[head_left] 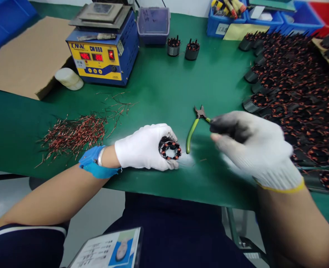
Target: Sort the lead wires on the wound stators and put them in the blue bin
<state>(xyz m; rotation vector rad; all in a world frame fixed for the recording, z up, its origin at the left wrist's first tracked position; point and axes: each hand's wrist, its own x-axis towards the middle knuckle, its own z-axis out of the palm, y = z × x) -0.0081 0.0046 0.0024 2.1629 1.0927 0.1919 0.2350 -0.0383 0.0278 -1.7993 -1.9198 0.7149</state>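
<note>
My left hand [147, 147], in a white glove, is wrapped round a black motor stator [170, 149] with copper windings, its open end facing me. To the right, my right hand [248, 143] hovers over the mat in a grey-white glove with dark fingertips. Its thumb and fingers are drawn together and blurred; whether they hold anything is too unclear to make out. Green-handled cutters [192, 134] lie between the two hands, jaws pointing away, one handle partly behind the right fingers.
Clipped copper wires [75, 136] lie in a heap at left. Behind stand a blue-yellow CM558 unit [97, 59], a purple bin [153, 26] and two stators [192, 50]. Many stators [301, 93] fill the right side. Cardboard [22, 52] lies back left.
</note>
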